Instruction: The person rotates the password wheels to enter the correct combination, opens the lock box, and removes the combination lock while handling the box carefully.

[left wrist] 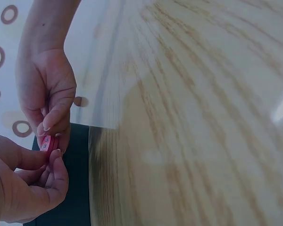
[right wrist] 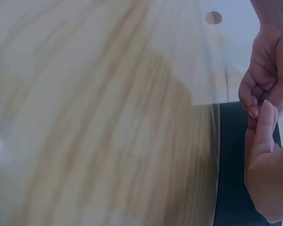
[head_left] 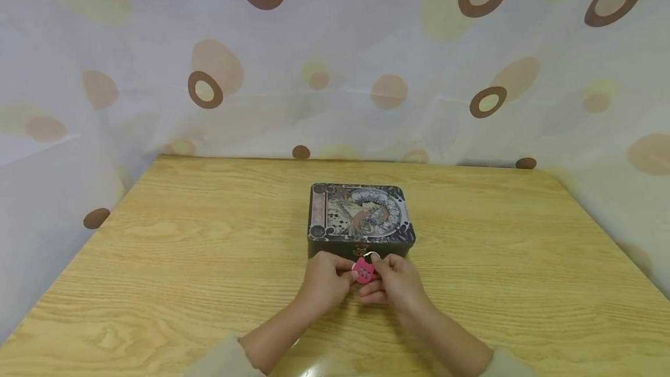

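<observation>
A small pink combination padlock (head_left: pixel 363 271) with number dials and a pale shackle is held up in front of a dark tin box (head_left: pixel 361 214). My left hand (head_left: pixel 325 278) pinches the padlock's body from the left between thumb and fingers. From the other side, my right hand (head_left: pixel 400 284) has its thumb and index finger at the shackle, pinching it. The box lid is down, and a small metal clasp (head_left: pixel 361 250) shows on its front. In the left wrist view the pink padlock (left wrist: pixel 48 143) sits between both hands' fingertips; the right wrist view mostly hides it.
The box stands on a wood-grain table (head_left: pixel 209 237), near its middle. A pale curtain (head_left: pixel 340 45) with brown rings and spots hangs behind the table and along both sides. Light glares off the table's front edge.
</observation>
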A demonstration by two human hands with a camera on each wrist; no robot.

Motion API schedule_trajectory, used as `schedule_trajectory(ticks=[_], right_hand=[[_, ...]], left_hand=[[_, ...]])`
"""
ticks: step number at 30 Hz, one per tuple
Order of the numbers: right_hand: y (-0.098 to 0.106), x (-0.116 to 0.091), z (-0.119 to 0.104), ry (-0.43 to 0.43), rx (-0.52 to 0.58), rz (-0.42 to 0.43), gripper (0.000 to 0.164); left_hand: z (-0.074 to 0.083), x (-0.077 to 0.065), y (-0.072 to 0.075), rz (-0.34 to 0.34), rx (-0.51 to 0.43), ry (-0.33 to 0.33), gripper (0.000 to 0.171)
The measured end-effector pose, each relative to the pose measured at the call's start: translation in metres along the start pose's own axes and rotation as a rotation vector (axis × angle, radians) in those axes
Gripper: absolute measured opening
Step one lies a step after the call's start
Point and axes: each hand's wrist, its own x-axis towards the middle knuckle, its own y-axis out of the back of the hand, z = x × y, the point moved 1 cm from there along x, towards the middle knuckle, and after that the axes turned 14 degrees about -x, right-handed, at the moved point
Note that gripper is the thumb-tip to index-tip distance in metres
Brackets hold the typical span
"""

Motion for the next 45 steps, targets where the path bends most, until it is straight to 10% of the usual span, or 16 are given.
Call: schedule_trajectory(ticks=[25,45], right_hand=[[0.054,-0.005,0.007,0.272,-0.404,-0.271,0.016],[0.096,-0.006,0.024,0.252,-0.473,-0.141,0.026]], left_hand=[[-0.007,-0.003,-0.035,-0.094,-0.374,0.162,0.012],[0.001,0.005,-0.087,-0.035,-0.332,0.153,0.008]])
